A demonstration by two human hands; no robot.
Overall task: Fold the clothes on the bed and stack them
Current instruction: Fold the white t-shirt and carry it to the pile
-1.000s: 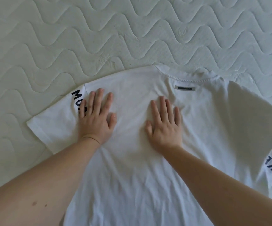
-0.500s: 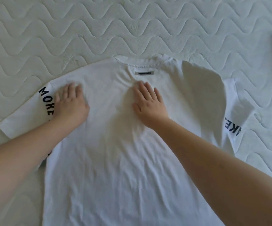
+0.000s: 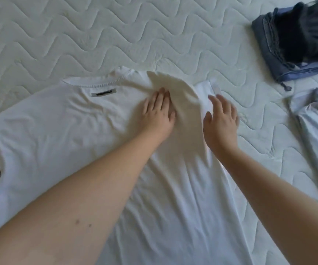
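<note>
White shirt [image 3: 62, 131] lies flat on the bed [image 3: 78, 35]. My left hand [image 3: 159, 111] presses flat on its folded-over right side; my right hand [image 3: 221, 119] hovers open, holding nothing, beside that fold.

Single head cam, worn by person, looks fwd and down, close over bed [image 3: 97, 35] (no second view)

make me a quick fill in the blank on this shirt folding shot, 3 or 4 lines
1. Both hands lie on a ____ t-shirt.
2. The left hand lies ____ on the fabric, fingers straight.
3. The small label sits just below the shirt's ____.
4. The dark folded clothes lie at the picture's top ____ corner.

Missing words: white; flat; collar; right
</note>
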